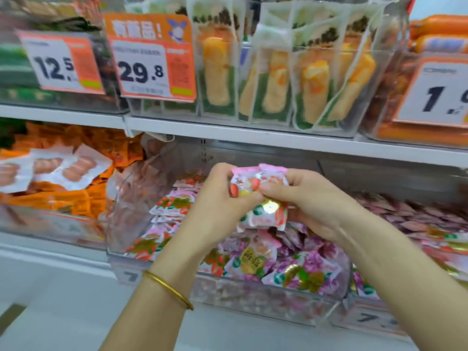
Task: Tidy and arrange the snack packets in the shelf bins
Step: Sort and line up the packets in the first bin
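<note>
A stack of pink-and-white strawberry snack packets is held between both hands above a clear plastic shelf bin. My left hand grips the stack's left side, fingers curled over its top. My right hand holds the right side, thumb pressed on the front, and more packets hang below in its fingers. The bin holds several similar packets, strawberry ones standing in a row at its left and purple-pink ones lying loose at the front.
An orange packet bin with sausage packs lies to the left. Another bin of pink packets sits to the right. The shelf above carries tall clear bins of rice-roll packs and price tags.
</note>
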`<state>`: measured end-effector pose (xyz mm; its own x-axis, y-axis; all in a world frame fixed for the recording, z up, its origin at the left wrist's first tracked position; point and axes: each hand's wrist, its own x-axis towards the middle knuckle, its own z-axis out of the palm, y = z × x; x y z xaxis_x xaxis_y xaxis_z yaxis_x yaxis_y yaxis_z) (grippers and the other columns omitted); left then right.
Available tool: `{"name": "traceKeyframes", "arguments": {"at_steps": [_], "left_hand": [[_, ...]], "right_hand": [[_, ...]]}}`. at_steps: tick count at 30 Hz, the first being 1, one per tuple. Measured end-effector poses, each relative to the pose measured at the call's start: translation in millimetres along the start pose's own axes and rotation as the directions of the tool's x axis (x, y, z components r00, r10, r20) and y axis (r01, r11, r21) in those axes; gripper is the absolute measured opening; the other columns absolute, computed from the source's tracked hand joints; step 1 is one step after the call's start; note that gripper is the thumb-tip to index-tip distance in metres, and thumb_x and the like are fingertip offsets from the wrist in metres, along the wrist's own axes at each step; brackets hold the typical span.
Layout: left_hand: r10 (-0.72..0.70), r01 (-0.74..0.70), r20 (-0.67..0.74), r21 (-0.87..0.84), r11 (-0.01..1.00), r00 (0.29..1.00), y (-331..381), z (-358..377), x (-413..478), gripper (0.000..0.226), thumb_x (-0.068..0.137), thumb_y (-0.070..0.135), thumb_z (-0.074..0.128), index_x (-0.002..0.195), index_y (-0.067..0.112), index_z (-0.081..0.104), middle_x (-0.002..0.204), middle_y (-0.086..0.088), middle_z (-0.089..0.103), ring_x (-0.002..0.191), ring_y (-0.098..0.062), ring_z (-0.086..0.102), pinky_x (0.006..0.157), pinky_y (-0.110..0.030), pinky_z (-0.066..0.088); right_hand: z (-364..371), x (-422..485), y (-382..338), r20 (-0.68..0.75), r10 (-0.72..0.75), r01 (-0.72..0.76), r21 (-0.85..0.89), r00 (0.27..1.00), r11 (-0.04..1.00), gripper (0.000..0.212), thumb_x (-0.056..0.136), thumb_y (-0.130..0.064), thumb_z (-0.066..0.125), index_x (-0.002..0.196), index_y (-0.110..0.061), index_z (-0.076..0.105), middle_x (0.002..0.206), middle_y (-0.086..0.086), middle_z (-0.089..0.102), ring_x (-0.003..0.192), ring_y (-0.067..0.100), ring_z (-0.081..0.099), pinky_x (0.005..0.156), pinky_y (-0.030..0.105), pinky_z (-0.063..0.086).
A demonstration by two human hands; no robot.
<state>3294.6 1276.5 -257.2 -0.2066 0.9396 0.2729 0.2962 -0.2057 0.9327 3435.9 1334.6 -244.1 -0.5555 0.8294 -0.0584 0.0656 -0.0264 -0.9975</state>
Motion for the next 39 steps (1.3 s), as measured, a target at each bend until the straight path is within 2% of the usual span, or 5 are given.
{"name": "traceKeyframes", "arguments": {"at_steps": [10, 16, 22, 27, 39], "left_hand": [[-0.1, 0.169, -0.15, 0.567, 0.806, 0.984, -47, -57, 6, 0.032, 0.086, 0.021, 0.061, 0.117, 0.013, 0.056, 0.122, -0.007, 0.056, 0.113, -0.022, 0.053, 0.094, -0.032, 0.042], [-0.112, 0.122, -0.054, 0.612, 0.782, 0.992, -54, -54, 12, 0.033, 0.09, 0.024, 0.056, 0.122, 0.018, 0.051, 0.13, -0.004, 0.049, 0.121, -0.02, 0.044, 0.094, -0.027, 0.038], [-0.137, 0.122, -0.024, 0.622, 0.774, 0.99, -50, -49, 14, 0.037, 0.092, 0.025, 0.054, 0.128, 0.018, 0.048, 0.134, -0.003, 0.044, 0.126, -0.021, 0.038, 0.098, -0.031, 0.035], [-0.155, 0.142, -0.031, 0.603, 0.785, 0.987, -47, -45, 16, 0.035, 0.093, 0.026, 0.053, 0.127, 0.02, 0.048, 0.136, -0.002, 0.044, 0.129, -0.022, 0.036, 0.098, -0.034, 0.036], [-0.156, 0.145, -0.036, 0.607, 0.781, 0.987, -48, -43, 16, 0.034, 0.092, 0.026, 0.053, 0.125, 0.02, 0.049, 0.136, -0.003, 0.045, 0.128, -0.022, 0.037, 0.097, -0.033, 0.036]], "right_hand": [[31, 143, 17, -0.424, 0.175, -0.256, -0.14, 0.888, 0.957, 0.015, 0.081, -0.009, 0.071, 0.08, -0.009, 0.056, 0.064, 0.005, 0.062, 0.051, 0.014, 0.063, 0.052, 0.028, 0.058], [23, 167, 35, -0.436, -0.056, -0.356, -0.797, 0.898, 0.488, 0.014, 0.083, -0.019, 0.067, 0.085, -0.008, 0.059, 0.103, 0.01, 0.067, 0.088, 0.026, 0.067, 0.067, 0.026, 0.052], [10, 157, 27, -0.397, 0.021, -0.3, -0.657, 0.918, 0.692, 0.025, 0.084, -0.014, 0.069, 0.103, -0.004, 0.056, 0.075, 0.008, 0.063, 0.042, 0.012, 0.059, 0.052, 0.032, 0.056], [20, 153, 23, -0.326, -0.258, -0.307, -0.945, 0.909, 0.111, 0.031, 0.085, -0.007, 0.062, 0.114, -0.008, 0.051, 0.112, 0.01, 0.053, 0.104, 0.03, 0.054, 0.072, 0.035, 0.043], [30, 142, 30, 0.068, 0.019, 0.071, -0.981, 0.997, -0.179, 0.047, 0.093, -0.045, 0.05, 0.134, -0.024, 0.047, 0.124, 0.007, 0.054, 0.107, 0.028, 0.055, 0.077, 0.032, 0.047]]}}
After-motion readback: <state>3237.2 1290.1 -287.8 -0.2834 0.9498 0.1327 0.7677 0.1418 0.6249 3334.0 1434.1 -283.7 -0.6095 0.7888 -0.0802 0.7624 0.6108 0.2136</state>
